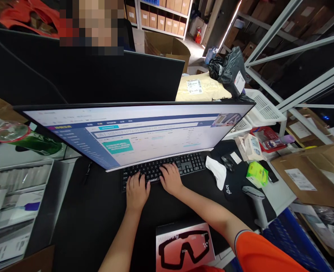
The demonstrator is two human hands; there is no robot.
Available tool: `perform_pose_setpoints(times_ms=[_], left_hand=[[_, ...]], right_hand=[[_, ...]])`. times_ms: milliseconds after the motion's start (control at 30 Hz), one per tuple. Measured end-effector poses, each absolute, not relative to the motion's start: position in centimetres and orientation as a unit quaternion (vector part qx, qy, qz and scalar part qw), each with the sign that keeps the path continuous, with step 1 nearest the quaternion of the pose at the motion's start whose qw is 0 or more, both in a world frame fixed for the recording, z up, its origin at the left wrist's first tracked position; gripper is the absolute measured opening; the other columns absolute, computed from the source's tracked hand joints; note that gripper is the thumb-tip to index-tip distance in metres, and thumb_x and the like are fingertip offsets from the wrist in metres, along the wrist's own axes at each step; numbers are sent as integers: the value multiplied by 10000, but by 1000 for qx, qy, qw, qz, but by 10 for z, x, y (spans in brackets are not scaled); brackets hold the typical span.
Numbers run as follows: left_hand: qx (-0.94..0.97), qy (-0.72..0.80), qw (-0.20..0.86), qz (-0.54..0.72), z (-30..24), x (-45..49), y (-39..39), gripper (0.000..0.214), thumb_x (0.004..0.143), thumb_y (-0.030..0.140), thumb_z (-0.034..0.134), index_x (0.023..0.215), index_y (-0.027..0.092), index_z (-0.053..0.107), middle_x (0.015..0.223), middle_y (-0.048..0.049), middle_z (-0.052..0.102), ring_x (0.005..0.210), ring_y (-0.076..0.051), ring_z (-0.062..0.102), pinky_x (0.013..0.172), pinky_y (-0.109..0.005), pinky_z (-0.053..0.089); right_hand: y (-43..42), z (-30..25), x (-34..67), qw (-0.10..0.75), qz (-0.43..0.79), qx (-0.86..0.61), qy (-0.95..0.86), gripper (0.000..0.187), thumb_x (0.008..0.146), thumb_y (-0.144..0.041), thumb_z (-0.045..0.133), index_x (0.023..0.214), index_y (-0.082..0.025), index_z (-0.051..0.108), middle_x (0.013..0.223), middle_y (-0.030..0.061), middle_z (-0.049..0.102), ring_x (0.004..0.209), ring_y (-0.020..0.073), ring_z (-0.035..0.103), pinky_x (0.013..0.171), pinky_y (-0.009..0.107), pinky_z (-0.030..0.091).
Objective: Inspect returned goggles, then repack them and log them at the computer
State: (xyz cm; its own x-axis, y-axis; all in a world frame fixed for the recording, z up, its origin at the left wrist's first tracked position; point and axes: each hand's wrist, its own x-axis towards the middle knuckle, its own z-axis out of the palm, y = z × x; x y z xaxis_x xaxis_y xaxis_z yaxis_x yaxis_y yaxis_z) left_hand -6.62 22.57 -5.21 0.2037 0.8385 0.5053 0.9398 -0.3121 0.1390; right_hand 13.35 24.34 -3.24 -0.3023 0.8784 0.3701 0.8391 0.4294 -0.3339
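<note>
A black keyboard [183, 165] lies on a black desk mat under a wide monitor [138, 132] showing a web page. My left hand [137, 190] rests on the keyboard's left half, fingers spread on the keys. My right hand [171, 177] lies on its middle, fingers spread and slightly curled onto the keys. Neither hand holds anything. A black mouse [228, 162] sits to the right of the keyboard, beside a crumpled white tissue [217, 172].
A boxed pair of goggles [185, 247] lies at the near desk edge. A barcode scanner [254, 194], green packet [256, 174] and small boxes lie right. Cardboard sheets [311, 175], white baskets [264, 109] and a black bag [227, 68] stand beyond. Another person sits behind a second monitor [84, 75].
</note>
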Motion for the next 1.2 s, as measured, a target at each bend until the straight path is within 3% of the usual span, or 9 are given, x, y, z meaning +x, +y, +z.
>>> perform_pose_setpoints(times_ms=[167, 400, 667, 933, 1000, 1133, 1200], left_hand=[[-767, -582, 88, -256, -53, -66, 226, 366, 961, 316, 511, 1234, 92, 608, 1283, -248, 609, 1241, -366, 541, 1096, -590, 422], [-767, -580, 103, -255, -52, -65, 227, 338, 954, 307, 535, 1187, 78, 620, 1271, -246, 610, 1200, -367, 561, 1083, -581, 437], [-770, -577, 104, -253, -51, -67, 226, 339, 956, 299, 531, 1207, 87, 613, 1272, -241, 611, 1209, -355, 558, 1086, -568, 432], [-770, -578, 99, -252, -54, -68, 226, 365, 963, 308, 506, 1233, 84, 605, 1276, -252, 612, 1221, -361, 550, 1092, -573, 420], [-770, -578, 101, -251, -54, -68, 226, 365, 963, 313, 503, 1238, 94, 602, 1282, -246, 609, 1222, -361, 549, 1091, -576, 420], [-771, -576, 106, -249, -55, -68, 226, 352, 961, 311, 508, 1227, 99, 601, 1279, -236, 609, 1209, -356, 555, 1096, -572, 417], [-771, -575, 109, -250, -56, -67, 226, 352, 960, 308, 512, 1221, 89, 600, 1278, -242, 607, 1209, -358, 552, 1100, -572, 413]], right_hand=[[244, -35, 157, 252, 11, -614, -748, 472, 1006, -349, 495, 1405, -98, 505, 1411, 204, 549, 1411, 326, 379, 1221, 616, 200], [253, -27, 166, 266, 11, -615, -742, 462, 1025, -373, 468, 1383, -88, 527, 1348, 191, 597, 1374, 310, 433, 1229, 584, 219], [256, -27, 126, 227, 18, -513, -828, 406, 963, -452, 594, 1295, -225, 648, 1467, 150, 512, 1406, 322, 389, 1210, 558, 271], [253, -27, 118, 228, 18, -477, -849, 317, 972, -407, 589, 1221, -230, 675, 1483, 119, 523, 1418, 300, 390, 1218, 540, 275], [253, -29, 116, 230, 27, -480, -846, 320, 976, -396, 580, 1224, -214, 666, 1499, 127, 506, 1421, 293, 389, 1221, 535, 279], [247, -34, 109, 235, 36, -492, -837, 502, 961, -415, 592, 1359, -109, 568, 1484, 208, 487, 1409, 321, 393, 1217, 550, 286], [244, -34, 107, 234, 40, -491, -838, 523, 957, -403, 596, 1389, -112, 546, 1467, 197, 504, 1420, 338, 372, 1219, 563, 272]])
